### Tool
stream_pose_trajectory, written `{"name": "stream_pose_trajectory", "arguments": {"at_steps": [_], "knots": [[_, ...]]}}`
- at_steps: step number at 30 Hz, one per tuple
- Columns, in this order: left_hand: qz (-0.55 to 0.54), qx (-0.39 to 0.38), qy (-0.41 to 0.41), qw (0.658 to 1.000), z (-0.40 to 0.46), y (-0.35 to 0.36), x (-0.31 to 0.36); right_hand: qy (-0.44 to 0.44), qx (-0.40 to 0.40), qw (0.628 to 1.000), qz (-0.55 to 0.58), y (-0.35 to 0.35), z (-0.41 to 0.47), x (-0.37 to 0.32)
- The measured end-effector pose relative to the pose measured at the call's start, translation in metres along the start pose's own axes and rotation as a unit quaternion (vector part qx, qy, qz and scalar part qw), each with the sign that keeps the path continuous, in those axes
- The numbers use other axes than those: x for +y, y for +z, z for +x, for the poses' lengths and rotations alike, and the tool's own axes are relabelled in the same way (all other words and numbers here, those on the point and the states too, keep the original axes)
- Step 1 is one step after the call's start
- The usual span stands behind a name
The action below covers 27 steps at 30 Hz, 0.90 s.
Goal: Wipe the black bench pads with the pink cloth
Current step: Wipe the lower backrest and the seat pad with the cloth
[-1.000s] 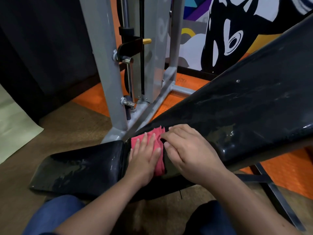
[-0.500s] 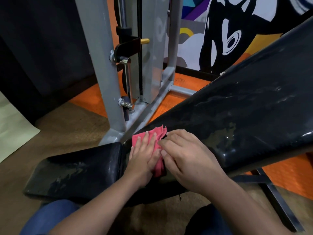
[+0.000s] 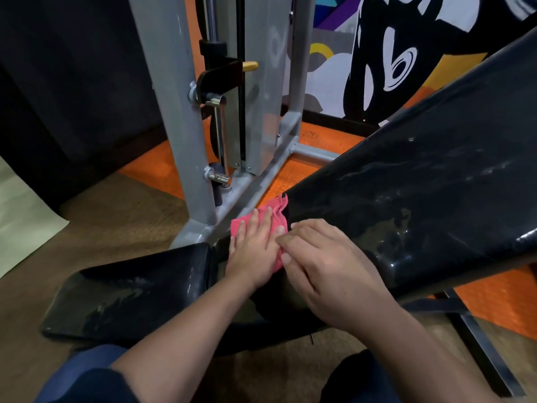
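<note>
A glossy black bench has a flat seat pad (image 3: 130,289) at lower left and a long inclined back pad (image 3: 421,193) rising to the upper right, both with smeared wet streaks. The pink cloth (image 3: 276,210) lies bunched at the lower end of the back pad, by the gap between the pads. My left hand (image 3: 255,251) presses flat on the cloth with fingers spread. My right hand (image 3: 325,266) rests beside it on the back pad, its fingertips touching the cloth's right edge.
A grey steel machine frame (image 3: 186,135) with chrome pins stands just behind the bench gap. The floor is orange matting (image 3: 151,167) and brown carpet (image 3: 122,222). A black bench leg (image 3: 482,347) runs at lower right. My knees are at the bottom edge.
Both hands and the cloth have shifted slightly up along the lower end of the back pad. The view has drifted a little; the grip is unchanged.
</note>
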<state>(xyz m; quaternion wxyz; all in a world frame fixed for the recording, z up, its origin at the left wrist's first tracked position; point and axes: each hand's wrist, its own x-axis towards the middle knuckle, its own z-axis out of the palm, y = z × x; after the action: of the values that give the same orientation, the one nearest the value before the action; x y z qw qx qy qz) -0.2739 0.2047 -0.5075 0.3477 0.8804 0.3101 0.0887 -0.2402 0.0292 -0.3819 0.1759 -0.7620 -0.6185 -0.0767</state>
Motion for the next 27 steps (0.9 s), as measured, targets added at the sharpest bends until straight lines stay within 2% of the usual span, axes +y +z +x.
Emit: {"name": "stream_pose_trajectory", "arguments": {"at_steps": [3, 8, 13, 18, 21, 24, 27], "knots": [[0.032, 0.007, 0.059, 0.998, -0.001, 0.007, -0.021, 0.0, 0.005, 1.0, 0.0, -0.001, -0.005, -0.001], [-0.025, 0.007, -0.002, 1.0, 0.019, -0.005, -0.008, 0.0, -0.002, 1.0, -0.012, -0.001, 0.001, -0.001], [-0.007, -0.001, 0.021, 1.0, 0.005, -0.002, -0.013, -0.009, 0.0, 1.0, -0.023, -0.001, -0.004, -0.001], [-0.01, 0.03, 0.015, 0.999, 0.047, -0.005, -0.015, -0.003, -0.022, 0.999, -0.03, -0.001, -0.001, -0.002], [-0.004, 0.029, 0.054, 0.998, 0.031, 0.002, -0.018, 0.002, -0.037, 0.999, -0.025, -0.002, -0.004, -0.002], [-0.032, 0.021, 0.043, 0.998, 0.039, -0.004, -0.031, 0.004, -0.031, 0.999, -0.026, -0.002, -0.001, -0.002], [-0.008, 0.035, 0.041, 0.999, 0.053, -0.007, -0.021, 0.006, -0.034, 0.999, -0.03, -0.002, 0.0, -0.003]]}}
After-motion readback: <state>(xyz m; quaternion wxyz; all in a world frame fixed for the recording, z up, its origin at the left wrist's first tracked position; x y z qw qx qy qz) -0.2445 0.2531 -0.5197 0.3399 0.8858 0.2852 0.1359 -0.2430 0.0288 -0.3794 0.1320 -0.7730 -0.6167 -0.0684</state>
